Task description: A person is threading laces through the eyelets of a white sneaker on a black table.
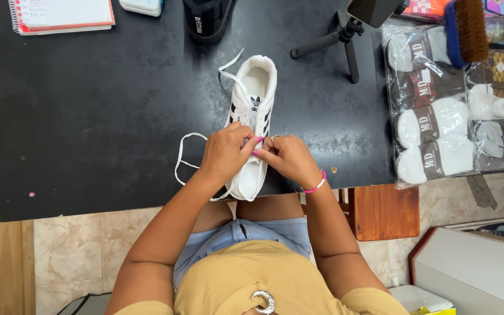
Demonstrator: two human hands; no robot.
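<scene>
I am looking down as my left hand and right hand are pinching the white lace over the middle of a white sneaker on the black table. The sneaker's toe is overhanging the near table edge, so a hard tug could, I judge, drag it off. A tripod is crowding the right; open tabletop is lying to the left.
</scene>
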